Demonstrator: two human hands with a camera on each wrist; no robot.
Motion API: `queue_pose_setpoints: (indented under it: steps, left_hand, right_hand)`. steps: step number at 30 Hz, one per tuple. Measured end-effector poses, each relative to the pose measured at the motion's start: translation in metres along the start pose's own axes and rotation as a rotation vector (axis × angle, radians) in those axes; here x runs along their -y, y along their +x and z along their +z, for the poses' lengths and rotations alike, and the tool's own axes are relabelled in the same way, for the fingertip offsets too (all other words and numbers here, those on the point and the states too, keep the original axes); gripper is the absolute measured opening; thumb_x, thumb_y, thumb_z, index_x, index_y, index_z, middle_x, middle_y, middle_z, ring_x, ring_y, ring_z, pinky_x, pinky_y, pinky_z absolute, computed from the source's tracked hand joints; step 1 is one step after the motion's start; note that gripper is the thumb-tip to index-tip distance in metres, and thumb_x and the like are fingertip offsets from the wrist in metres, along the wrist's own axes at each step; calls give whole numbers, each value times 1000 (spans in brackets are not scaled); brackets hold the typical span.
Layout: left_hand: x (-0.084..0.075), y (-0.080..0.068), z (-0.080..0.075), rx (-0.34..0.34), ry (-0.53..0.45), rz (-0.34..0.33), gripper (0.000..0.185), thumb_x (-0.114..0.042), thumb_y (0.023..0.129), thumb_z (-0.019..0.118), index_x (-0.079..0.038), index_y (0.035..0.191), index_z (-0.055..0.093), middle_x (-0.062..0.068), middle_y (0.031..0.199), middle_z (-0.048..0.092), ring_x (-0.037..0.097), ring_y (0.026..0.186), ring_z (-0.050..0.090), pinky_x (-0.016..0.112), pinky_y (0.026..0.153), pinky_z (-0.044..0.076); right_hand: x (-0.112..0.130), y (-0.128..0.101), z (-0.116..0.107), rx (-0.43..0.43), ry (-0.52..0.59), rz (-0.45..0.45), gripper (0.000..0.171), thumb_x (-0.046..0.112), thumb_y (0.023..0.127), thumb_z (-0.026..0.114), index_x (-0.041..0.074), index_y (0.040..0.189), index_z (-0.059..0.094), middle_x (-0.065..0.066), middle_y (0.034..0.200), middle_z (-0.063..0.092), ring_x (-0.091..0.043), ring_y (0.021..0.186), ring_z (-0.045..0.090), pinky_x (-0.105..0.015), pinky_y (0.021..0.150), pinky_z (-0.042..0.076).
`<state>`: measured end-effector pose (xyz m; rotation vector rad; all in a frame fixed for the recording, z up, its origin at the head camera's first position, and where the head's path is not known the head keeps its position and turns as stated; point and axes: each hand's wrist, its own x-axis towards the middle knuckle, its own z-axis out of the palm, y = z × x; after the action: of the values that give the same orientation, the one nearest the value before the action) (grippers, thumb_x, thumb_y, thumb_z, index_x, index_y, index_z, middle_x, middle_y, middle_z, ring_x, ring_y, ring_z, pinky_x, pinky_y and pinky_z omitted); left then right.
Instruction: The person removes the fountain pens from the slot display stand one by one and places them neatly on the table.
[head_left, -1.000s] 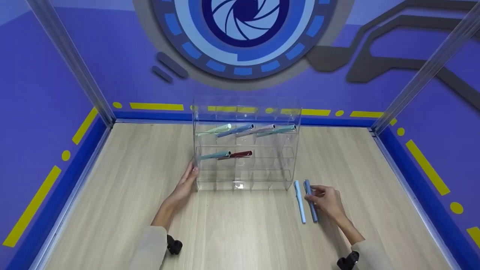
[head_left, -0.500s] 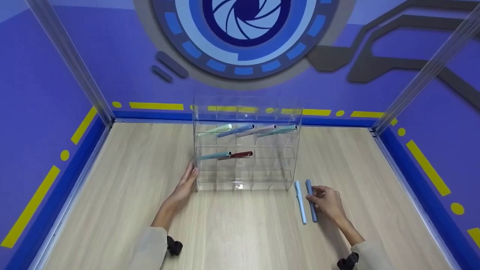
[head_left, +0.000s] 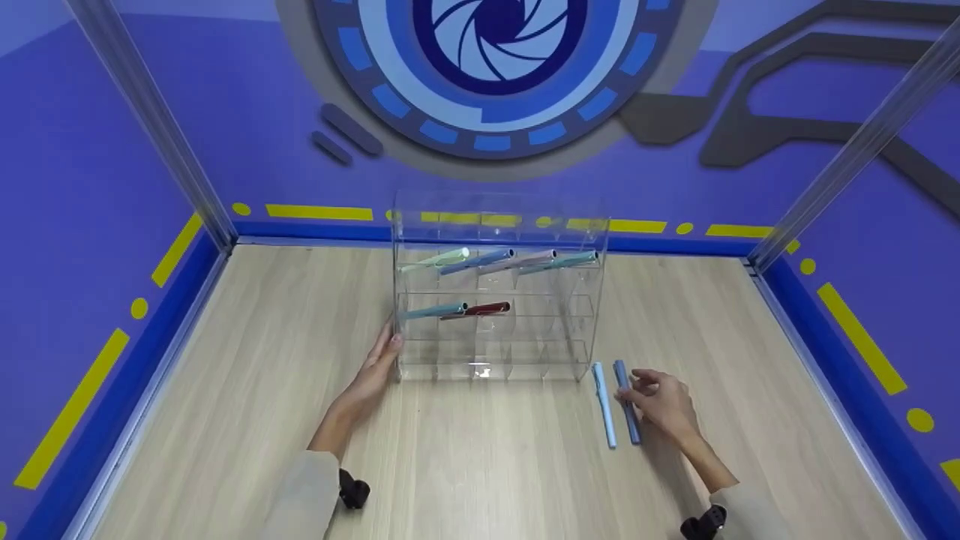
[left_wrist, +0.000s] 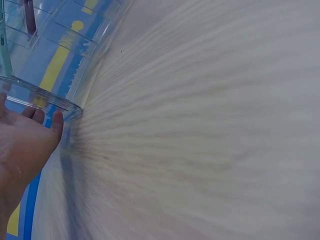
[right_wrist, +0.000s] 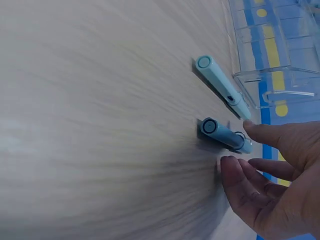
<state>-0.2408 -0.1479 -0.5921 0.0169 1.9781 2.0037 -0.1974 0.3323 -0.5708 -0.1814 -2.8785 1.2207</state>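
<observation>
A clear acrylic pen rack (head_left: 495, 367) stands upright on the table, its tiers divided into compartments. My left hand (head_left: 373, 375) rests against the rack's left side, thumb near the front edge. On the table right of the rack lie a light blue pen (head_left: 604, 405) and a slate blue pen (head_left: 628, 401), roughly parallel. My right hand (head_left: 664, 401) is at the slate blue pen, thumb and fingers spread on either side of it. In the right wrist view, a gap shows between the fingertips (right_wrist: 230, 162) and this pen.
The rack's upper tier carries a pale green pen (head_left: 448, 259), a blue pen (head_left: 480, 261), a lilac pen (head_left: 536, 259) and a teal pen (head_left: 566, 261). Below them lie a light teal pen (head_left: 439, 310) and a dark red pen (head_left: 487, 308). Blue walls (head_left: 150, 135) enclose the table.
My right hand's fingers have loosened away from the slate blue pen, which stays on the table. My left hand keeps its place on the rack. The head view has shifted slightly.
</observation>
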Motion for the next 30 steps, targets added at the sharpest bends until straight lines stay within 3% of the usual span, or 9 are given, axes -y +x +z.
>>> queue_pose_setpoints:
  steps: [5,11,14,17,23,26,30]
  left_hand:
    - [-3,4,-1,13,-100,-9,77,-58,104,48,-36,165,6,-4,174,-4,23,162,-6,50,132,2]
    - [-4,5,-7,-31,-256,32,71,-37,108,52,-19,166,14,7,174,8,29,162,7,47,132,9]
    - [-11,7,-5,-81,-219,69,68,-48,109,43,-20,165,16,5,173,14,27,161,12,46,132,10]
    - [-20,12,-1,-120,-113,122,72,-58,108,35,-20,166,14,4,174,12,26,162,8,48,132,8]
    - [-24,15,0,-165,19,198,60,-36,114,30,-8,165,14,15,173,8,34,161,4,50,132,8]
    - [-23,14,-3,-155,86,192,59,-34,114,27,-8,165,12,16,173,8,36,161,5,52,131,9]
    - [-23,14,-3,-115,100,168,63,-41,114,26,-10,166,9,16,173,7,37,161,4,53,131,8]
  right_hand:
    - [9,-5,-10,-43,-5,-75,37,12,91,78,-4,124,69,-19,106,73,-28,87,75,-15,59,51]
    - [41,-4,-8,-18,37,-148,40,13,85,85,-2,120,72,-15,99,75,-29,80,76,-15,59,53]
    - [60,-3,-2,15,85,-183,41,13,84,85,-1,121,72,-15,99,75,-28,80,76,-16,59,54]
    - [78,-2,6,37,152,-263,42,9,84,84,-3,122,71,-20,105,75,-32,86,75,-17,61,57]
    - [105,4,29,93,324,-439,37,2,88,79,-8,122,69,-27,114,72,-39,98,72,-19,72,60]
    - [119,9,39,110,424,-443,35,0,89,77,-7,123,68,-26,117,71,-32,99,73,-22,75,62]
    - [135,16,51,132,549,-363,39,1,92,74,-3,129,65,-24,126,68,-16,96,72,-29,76,64]
